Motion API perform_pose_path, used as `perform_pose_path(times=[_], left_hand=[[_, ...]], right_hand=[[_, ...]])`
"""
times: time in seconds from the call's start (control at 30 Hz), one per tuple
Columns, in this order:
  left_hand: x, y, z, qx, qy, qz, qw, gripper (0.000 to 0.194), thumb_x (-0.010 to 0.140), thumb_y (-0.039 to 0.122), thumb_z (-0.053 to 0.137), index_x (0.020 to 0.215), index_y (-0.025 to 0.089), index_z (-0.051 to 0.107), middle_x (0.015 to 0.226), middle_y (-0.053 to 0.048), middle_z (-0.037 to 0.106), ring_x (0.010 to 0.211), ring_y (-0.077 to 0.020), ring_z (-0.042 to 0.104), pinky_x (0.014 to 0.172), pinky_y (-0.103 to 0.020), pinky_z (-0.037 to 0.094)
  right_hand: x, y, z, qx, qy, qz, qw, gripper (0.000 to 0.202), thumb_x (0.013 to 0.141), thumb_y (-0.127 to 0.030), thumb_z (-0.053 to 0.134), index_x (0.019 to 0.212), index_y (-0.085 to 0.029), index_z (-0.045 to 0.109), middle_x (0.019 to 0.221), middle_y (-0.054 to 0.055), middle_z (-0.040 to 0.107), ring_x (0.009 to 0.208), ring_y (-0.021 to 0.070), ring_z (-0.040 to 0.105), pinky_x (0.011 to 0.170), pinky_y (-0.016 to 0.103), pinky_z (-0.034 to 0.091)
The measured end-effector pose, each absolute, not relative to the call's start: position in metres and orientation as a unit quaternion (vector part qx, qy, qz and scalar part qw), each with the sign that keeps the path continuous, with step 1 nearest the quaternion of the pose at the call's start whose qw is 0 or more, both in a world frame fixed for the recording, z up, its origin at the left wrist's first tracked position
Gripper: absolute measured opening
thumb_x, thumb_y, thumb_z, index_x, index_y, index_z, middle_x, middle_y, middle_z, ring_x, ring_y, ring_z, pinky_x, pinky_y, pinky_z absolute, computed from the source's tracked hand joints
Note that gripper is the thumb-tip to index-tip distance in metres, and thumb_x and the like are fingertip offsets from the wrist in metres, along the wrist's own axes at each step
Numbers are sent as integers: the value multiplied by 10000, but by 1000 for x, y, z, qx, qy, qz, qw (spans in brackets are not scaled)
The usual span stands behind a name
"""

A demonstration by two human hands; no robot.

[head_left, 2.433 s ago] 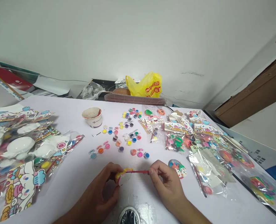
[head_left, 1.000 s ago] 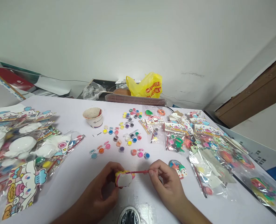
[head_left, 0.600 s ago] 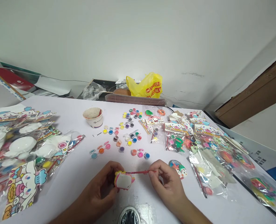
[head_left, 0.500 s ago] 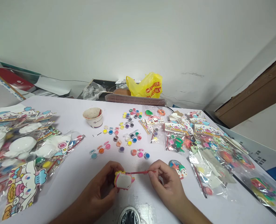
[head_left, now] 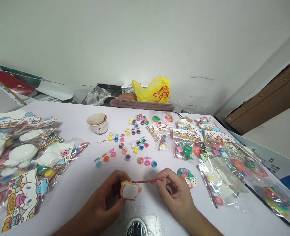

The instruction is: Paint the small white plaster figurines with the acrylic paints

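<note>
Our left grip (head_left: pixel 110 196) closed on small white figure (head_left: pixel 130 191) with yellow-pink edge, above tabletop (head_left: pixel 81 183). Our right grip (head_left: pixel 174 190) pinching red brush (head_left: pixel 147 181), tip at figure's upper edge.

Legible text: none | yellow bag (head_left: pixel 150 94), beyond left hand (head_left: pixel 108 196) and right hand (head_left: pixel 175 193): red characters, unreadable | cup (head_left: pixel 102 128), beyond left hand: print too small | panel (head_left: pixel 264 159), far right of right hand: characters blurred
</note>
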State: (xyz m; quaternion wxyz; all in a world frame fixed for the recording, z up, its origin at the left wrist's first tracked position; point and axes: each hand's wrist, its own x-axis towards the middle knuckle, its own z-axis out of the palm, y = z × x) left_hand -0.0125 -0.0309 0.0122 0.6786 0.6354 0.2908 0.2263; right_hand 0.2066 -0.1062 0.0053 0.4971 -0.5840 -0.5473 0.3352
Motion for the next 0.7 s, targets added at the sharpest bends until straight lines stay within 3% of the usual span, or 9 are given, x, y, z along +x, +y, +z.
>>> perform_pose_path(times=[0.7], left_hand=[[-13, -31, 16, 635, 295, 230, 676, 119, 911, 284, 542, 1013, 228, 521, 904, -14, 534, 836, -174, 522, 714, -259, 442]], right_hand=[[206, -106, 8, -592, -548, 335, 487, 163, 889, -235, 518, 733, -188, 518, 552, -61, 372, 501, 98, 353, 476, 230, 290]])
